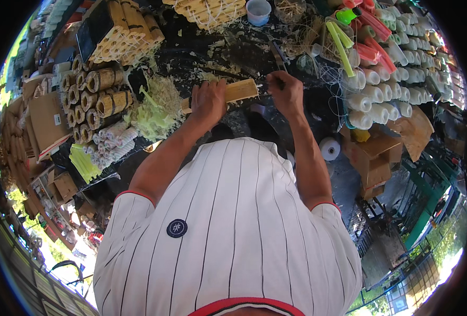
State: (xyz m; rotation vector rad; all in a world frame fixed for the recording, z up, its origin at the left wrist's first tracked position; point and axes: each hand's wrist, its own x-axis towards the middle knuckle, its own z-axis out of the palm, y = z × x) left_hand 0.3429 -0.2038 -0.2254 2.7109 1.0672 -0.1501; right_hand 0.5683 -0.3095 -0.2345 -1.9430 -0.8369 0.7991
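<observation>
My left hand lies over a flat tan bamboo slat on the dark worktable, with its fingers bent around the far edge. The slat sticks out to the right of that hand, and a shorter end shows on its left. Just past the slat's right end, my right hand is closed in a fist. Something small and dark shows at its fingers, but its kind is hidden. Beyond this fist a narrow knife-like tool points away; whether it touches the hand I cannot tell.
Pale shavings heap up left of my left hand. Bundled bamboo tubes and tied bamboo blocks stand farther left. A whitish tub is at the back. Rows of white rolls, loose thread and a cardboard box fill the right.
</observation>
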